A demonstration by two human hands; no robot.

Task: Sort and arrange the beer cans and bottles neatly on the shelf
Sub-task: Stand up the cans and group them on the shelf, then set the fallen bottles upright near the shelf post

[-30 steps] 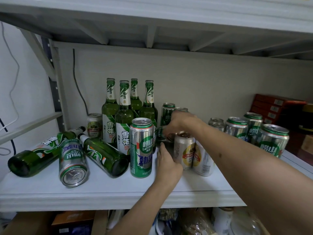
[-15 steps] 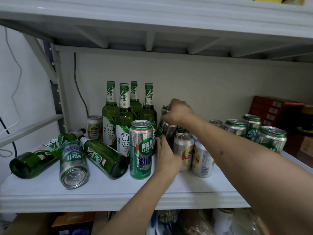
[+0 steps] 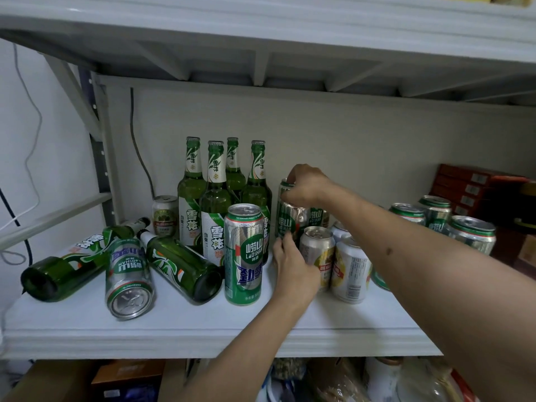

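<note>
My right hand [image 3: 307,185] grips the top of a tall green Laoshan can [image 3: 287,219] that stands upright behind the shorter cans. My left hand [image 3: 293,265] touches that can's lower part with its fingertips. Several green bottles [image 3: 216,198] stand upright at the back. A second tall Laoshan can [image 3: 244,253] stands in front of them. Two bottles [image 3: 182,268] [image 3: 66,265] and one tall can [image 3: 129,278] lie on their sides at the left. Short silver and yellow cans [image 3: 317,253] stand to the right of my left hand.
The white shelf [image 3: 203,335] has bare room along its front edge. A small can [image 3: 165,214] stands at the back left. More short green cans [image 3: 470,233] stand at the right, in front of red boxes [image 3: 470,187]. The upper shelf hangs close overhead.
My right hand has tipped the tall can from a slant to upright and shifted its grip to the can's top. My left hand has moved forward to the can's base.
</note>
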